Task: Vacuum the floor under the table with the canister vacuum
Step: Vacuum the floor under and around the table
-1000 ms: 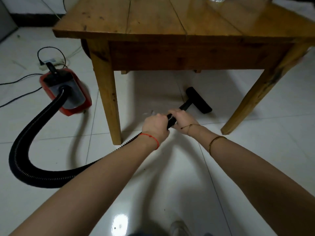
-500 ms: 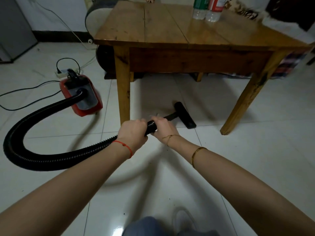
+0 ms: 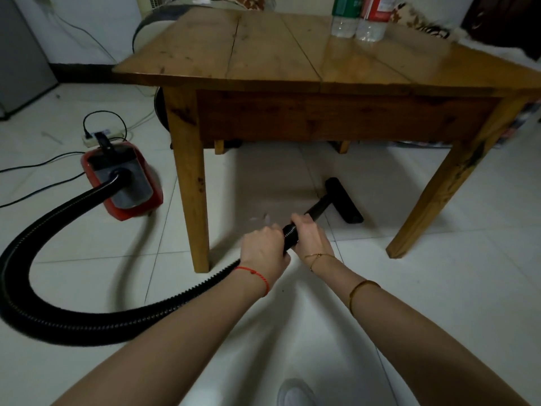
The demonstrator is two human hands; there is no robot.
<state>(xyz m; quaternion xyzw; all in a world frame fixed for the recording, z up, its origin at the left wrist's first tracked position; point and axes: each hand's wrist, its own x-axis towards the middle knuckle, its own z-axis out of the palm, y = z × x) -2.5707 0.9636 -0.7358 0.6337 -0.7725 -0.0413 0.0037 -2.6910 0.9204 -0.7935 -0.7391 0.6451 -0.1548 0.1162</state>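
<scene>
A red and grey canister vacuum (image 3: 124,183) sits on the white tile floor, left of the wooden table (image 3: 292,60). Its black ribbed hose (image 3: 58,315) loops left and back toward me. My left hand (image 3: 263,253) grips the hose end, and my right hand (image 3: 310,237) grips it just ahead, near the short black tube. The black floor nozzle (image 3: 344,200) lies flat on the tiles under the table's front edge. A few pale scraps (image 3: 260,219) lie on the floor just left of my hands.
The near left table leg (image 3: 193,197) stands close beside the hose, the near right leg (image 3: 445,194) further right. Two plastic bottles (image 3: 360,19) stand on the tabletop. A white power strip (image 3: 99,136) and black cables lie behind the canister. My shoe (image 3: 295,392) shows at the bottom.
My head has risen and pulled back, so more of the tabletop and bottles show. The nozzle was pulled toward me to the table's front edge. Both hands kept their grip on the hose.
</scene>
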